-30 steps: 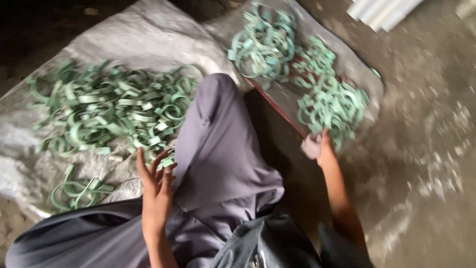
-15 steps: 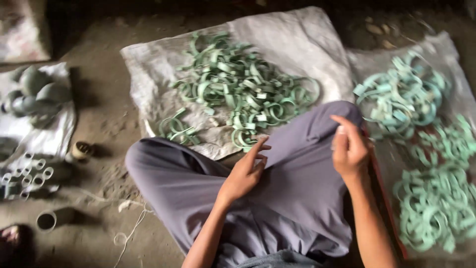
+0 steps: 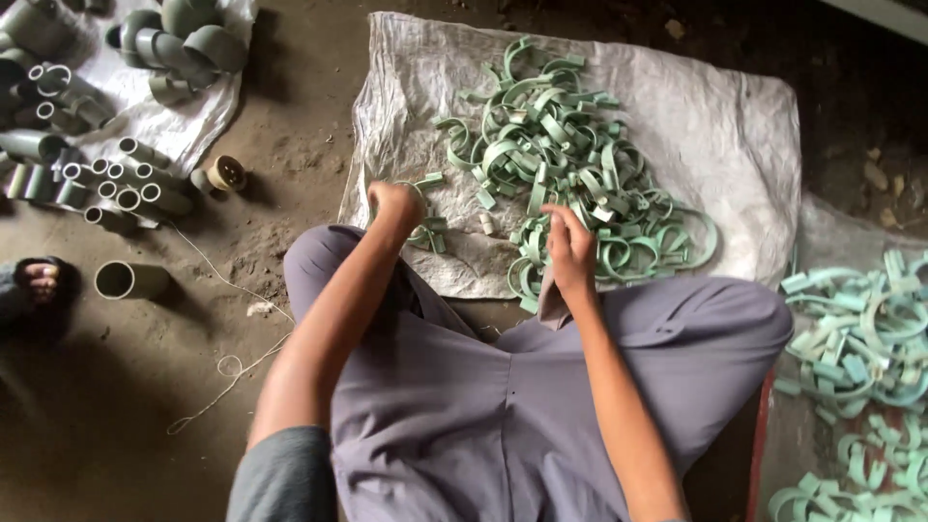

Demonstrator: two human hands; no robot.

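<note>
I see the pale green clips (image 3: 561, 174) heaped in a loose tangle on the white sack (image 3: 715, 126), curved open bands lying every which way (several overlapping). A few stray clips (image 3: 430, 232) lie at nine o'clock from the heap.

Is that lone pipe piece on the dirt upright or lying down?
Lying down: the pipe piece rests on its side on the floor, open end facing left.

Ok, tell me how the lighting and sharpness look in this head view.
Head view: soft, dim daylight, no glare; the dirt floor at lower left falls into shadow; the green clips on the white sack are sharp; left hand and right hand slightly soft.
</note>
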